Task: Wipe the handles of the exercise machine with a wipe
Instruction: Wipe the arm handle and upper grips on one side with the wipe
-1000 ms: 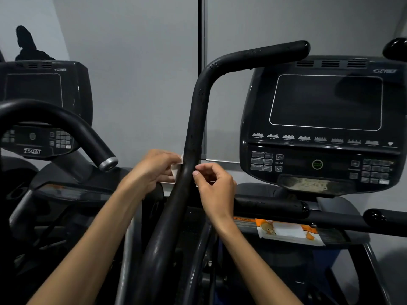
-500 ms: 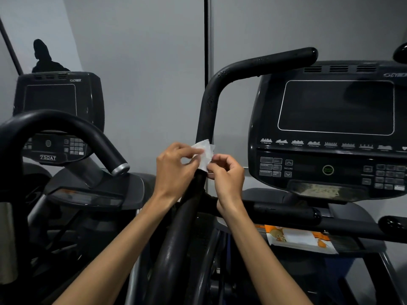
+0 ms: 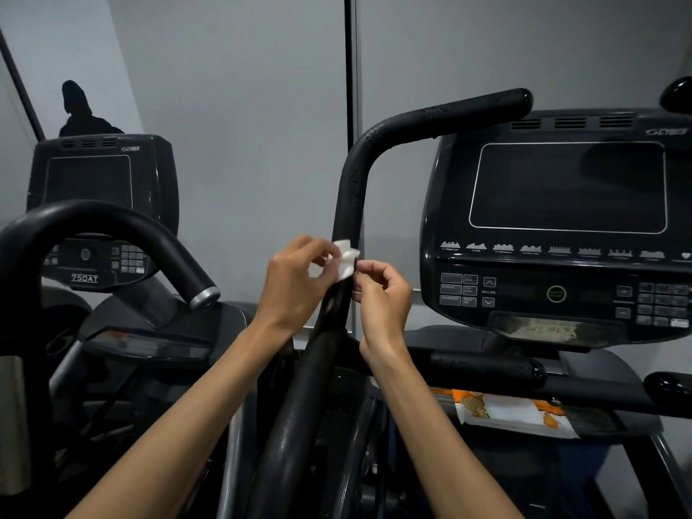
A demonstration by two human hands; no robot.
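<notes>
Both hands, left (image 3: 296,282) and right (image 3: 382,294), pinched the wipe (image 3: 346,258) around the handle (image 3: 348,204); everything above them looked unwiped, so barely started imo.

My two bare forearms reach up from the bottom edge and lean in toward each other. My left hand (image 3: 296,282) is raised with the wrist bent, its thumb and curled fingertips pinching a small white wipe (image 3: 346,258). My right hand (image 3: 382,294) sits just beside it, a touch lower, fingers curled inward, thumb and forefinger pinching the wipe's other edge. The hands nearly touch.
</notes>
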